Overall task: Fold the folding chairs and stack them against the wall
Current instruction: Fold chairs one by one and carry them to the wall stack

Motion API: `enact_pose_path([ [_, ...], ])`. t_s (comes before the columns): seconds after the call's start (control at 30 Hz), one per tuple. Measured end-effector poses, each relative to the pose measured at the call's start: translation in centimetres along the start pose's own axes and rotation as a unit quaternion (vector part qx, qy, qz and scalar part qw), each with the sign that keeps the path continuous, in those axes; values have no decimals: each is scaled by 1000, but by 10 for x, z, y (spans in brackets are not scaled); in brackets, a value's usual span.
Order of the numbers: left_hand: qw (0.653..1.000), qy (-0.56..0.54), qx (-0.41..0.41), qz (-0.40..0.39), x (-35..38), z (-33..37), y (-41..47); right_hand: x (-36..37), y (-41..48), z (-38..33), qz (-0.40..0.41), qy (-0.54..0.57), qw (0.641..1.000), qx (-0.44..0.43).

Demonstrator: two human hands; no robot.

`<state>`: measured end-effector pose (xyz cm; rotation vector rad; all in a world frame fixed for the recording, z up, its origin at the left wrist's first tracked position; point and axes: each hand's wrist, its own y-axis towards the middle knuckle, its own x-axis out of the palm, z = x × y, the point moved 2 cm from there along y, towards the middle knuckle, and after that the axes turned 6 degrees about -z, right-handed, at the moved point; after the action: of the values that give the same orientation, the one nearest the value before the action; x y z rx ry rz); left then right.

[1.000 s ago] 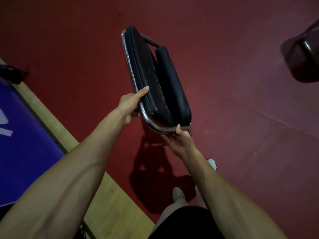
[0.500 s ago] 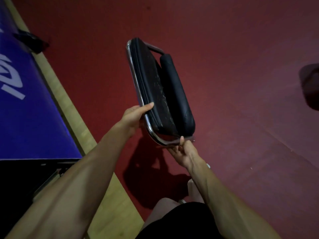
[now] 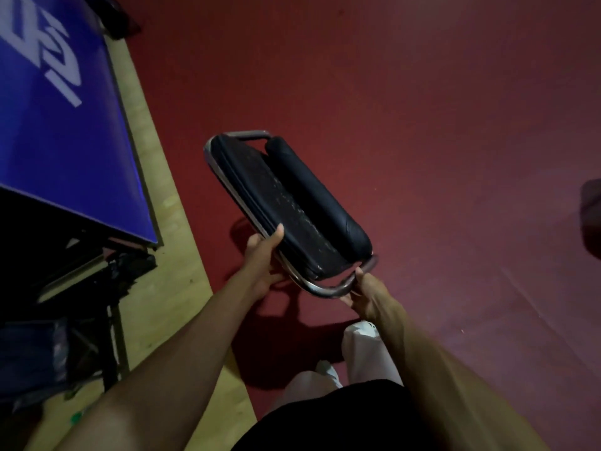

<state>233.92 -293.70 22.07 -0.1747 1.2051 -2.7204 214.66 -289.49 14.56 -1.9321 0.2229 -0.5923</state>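
A folded chair with black padded seat and backrest and a chrome tube frame hangs in the air in front of me, above the red floor. My left hand grips its left frame edge, thumb lying on the black cushion. My right hand holds the curved chrome tube at the chair's near end. The chair's legs are hidden beneath the cushions.
A blue table-tennis table with white lettering stands at the left, dark folding legs under it, on a strip of wooden floor. Red floor mat spreads ahead and right. A dark object shows at the right edge.
The view has swung left and the blue table now fills more of the left side. The chair has sunk lower in view, with both hands still holding it.
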Motion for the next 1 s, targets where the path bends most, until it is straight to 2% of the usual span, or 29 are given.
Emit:
enact_pose_path([
  [0.17, 980, -185, -66, 25, -51, -72, -25, 2, -9, 21, 31, -163, 986, -15],
  [0.27, 965, -237, -95, 58, -81, -121, -54, 15, -15, 43, 23, -286, 958, 4],
  [0.33, 953, -272, -112, 72, -99, -155, -74, 21, -23, 68, 21, -321, 947, 10],
  [0.6, 919, -373, -99, 75, -111, -239, -141, 3, -66, 134, 43, -382, 923, -2],
  [0.8, 926, -359, -82, 78, -80, -277, -193, -65, -98, 160, 19, -379, 925, 13],
  [1.0, 924, -360, -54, 121, -23, -304, -239, -143, -131, 173, -20, -346, 938, 14],
])
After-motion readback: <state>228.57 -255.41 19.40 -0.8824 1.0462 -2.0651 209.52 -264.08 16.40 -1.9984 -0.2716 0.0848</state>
